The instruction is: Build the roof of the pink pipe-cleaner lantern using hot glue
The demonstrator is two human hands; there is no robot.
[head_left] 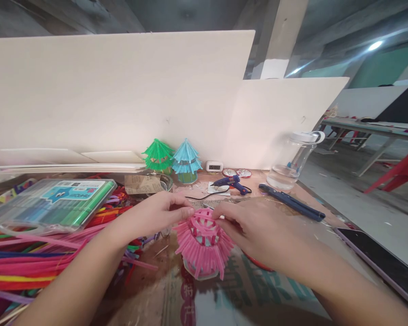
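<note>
A small pink pagoda [206,246] made of fuzzy pipe cleaners stands upright on the cardboard-covered table in front of me. Its lower tier flares like a skirt, and an open ring with short posts forms the top. My left hand [161,210] reaches in from the left, thumb and fingertips closed at the upper left of that ring. From the right, my right hand [250,224] pinches the ring's upper right edge, its fingers partly hiding it. Behind stand a green pipe-cleaner pagoda [157,156] and a light blue pipe-cleaner pagoda [186,158].
Loose pipe cleaners [30,267] and a marker case [54,203] fill the left. Farther back are a blue glue gun [233,182], a small digital timer [214,166] and a water bottle [290,160]. Dark blue pliers-like tool [292,202] and a phone [384,262] lie right.
</note>
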